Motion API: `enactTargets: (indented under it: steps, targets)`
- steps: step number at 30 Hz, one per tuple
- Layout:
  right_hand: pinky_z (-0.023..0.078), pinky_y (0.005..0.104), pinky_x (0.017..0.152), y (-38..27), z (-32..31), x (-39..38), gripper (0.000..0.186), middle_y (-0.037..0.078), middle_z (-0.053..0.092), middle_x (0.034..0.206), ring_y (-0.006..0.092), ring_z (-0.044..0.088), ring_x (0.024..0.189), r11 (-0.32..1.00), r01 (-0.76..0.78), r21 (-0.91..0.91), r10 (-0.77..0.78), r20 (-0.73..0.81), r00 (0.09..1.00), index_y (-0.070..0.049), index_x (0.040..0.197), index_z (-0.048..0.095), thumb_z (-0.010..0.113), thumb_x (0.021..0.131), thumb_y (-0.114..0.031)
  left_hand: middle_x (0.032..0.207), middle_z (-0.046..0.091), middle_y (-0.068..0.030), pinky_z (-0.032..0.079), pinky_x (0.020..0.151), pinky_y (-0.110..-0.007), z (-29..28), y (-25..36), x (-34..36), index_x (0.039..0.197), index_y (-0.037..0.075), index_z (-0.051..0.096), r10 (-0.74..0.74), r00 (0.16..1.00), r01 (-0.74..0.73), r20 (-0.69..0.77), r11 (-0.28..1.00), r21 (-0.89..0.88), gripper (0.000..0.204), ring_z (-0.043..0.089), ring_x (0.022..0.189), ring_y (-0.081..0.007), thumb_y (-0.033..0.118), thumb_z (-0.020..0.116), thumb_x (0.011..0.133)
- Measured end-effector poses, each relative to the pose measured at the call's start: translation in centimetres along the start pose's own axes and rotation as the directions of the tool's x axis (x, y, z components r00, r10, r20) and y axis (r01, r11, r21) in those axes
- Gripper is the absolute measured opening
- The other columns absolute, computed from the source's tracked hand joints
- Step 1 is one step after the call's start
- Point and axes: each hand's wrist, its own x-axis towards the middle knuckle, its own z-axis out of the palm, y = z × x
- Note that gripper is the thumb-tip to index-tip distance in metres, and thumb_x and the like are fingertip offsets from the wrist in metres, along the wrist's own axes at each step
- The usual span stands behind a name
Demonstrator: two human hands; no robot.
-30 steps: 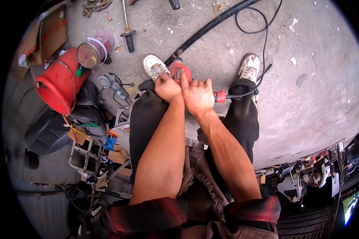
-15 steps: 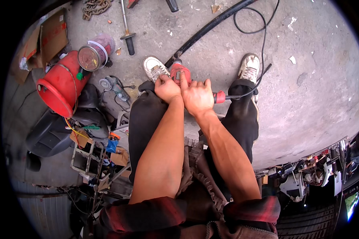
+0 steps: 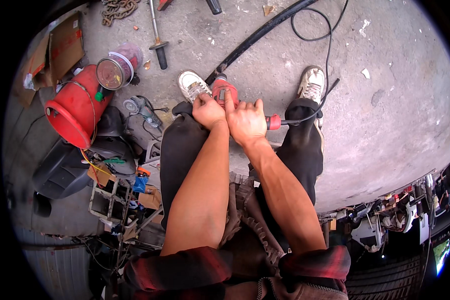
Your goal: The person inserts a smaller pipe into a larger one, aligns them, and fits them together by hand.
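A red corded power tool (image 3: 220,90) is between my shoes, partly covered by my hands. My right hand (image 3: 247,122) wraps round its body, with the index finger laid along the top. A red rear end (image 3: 273,121) with a black cable (image 3: 297,121) sticks out beyond that hand. My left hand (image 3: 208,110) is closed against the tool's left side, wrist touching my right hand; its grip is partly hidden. Just past the tool's front end, a long black bar (image 3: 257,39) lies on the floor; whether they touch is unclear.
A red bucket (image 3: 77,107) lies tipped at the left, beside a clear tub (image 3: 127,57) and a round tin (image 3: 110,74). An angle grinder (image 3: 145,110) rests near my left knee. Farther off are a black-handled metal rod (image 3: 158,42), a rusty chain (image 3: 119,11) and cardboard (image 3: 65,47).
The view has shifted very slightly. Both hands keep the same hold on the tool, and nothing else visibly moves.
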Motion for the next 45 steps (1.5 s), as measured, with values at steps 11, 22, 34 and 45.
enactTargets:
  steps: [11, 22, 34, 45]
  targets:
    - [0.04, 0.0474, 0.092, 0.0, -0.6, 0.1, 0.057, 0.011, 0.069, 0.081, 0.0247, 0.068, 0.075, 1.0, 0.006, -0.004, -0.006, 0.034, 0.999, -0.005, 0.143, 0.048, 0.055, 0.088, -0.018, 0.089, 0.073, -0.0222, 0.052, 0.072, -0.038, 0.1, 0.1, 0.0, 0.096, -0.011, 0.069, -0.024, 1.0, 0.024, -0.01, 1.0, -0.018, 0.032, 0.069, 0.078, -0.0301, 0.017, 0.053, 0.093]
    - [0.039, 0.0481, 0.093, -0.4, -0.6, 0.1, 0.058, 0.011, 0.069, 0.085, 0.0252, 0.067, 0.078, 1.0, 0.004, -0.026, -0.002, 0.048, 0.999, -0.006, 0.144, 0.047, 0.055, 0.089, -0.019, 0.094, 0.073, -0.023, 0.053, 0.074, -0.038, -0.2, 0.0, 0.3, 0.097, -0.009, 0.071, -0.049, 0.998, 0.051, -0.026, 0.997, 0.057, 0.035, 0.07, 0.081, -0.0316, 0.021, 0.053, 0.092]
    - [0.044, 0.0447, 0.086, -0.8, -0.5, -0.1, 0.062, 0.01, 0.068, 0.08, 0.0242, 0.066, 0.076, 0.991, 0.068, -0.111, -0.078, -0.087, 0.993, -0.005, 0.142, 0.048, 0.06, 0.083, -0.018, 0.092, 0.071, -0.0243, 0.05, 0.077, -0.046, -1.1, -0.6, 0.8, 0.094, -0.004, 0.072, -0.031, 0.997, 0.036, -0.075, 0.997, 0.063, 0.041, 0.067, 0.085, -0.0397, 0.031, 0.051, 0.091]
    - [0.043, 0.0447, 0.089, -0.5, 0.0, -0.9, 0.062, 0.011, 0.069, 0.087, 0.0241, 0.066, 0.081, 0.973, 0.158, -0.167, -0.159, 0.01, 0.987, 0.0, 0.14, 0.048, 0.065, 0.082, -0.016, 0.088, 0.07, -0.0241, 0.049, 0.076, -0.046, -1.4, -2.3, 0.1, 0.09, -0.004, 0.071, -0.066, 0.994, 0.065, -0.082, 0.998, -0.019, 0.041, 0.065, 0.081, -0.04, 0.031, 0.049, 0.092]
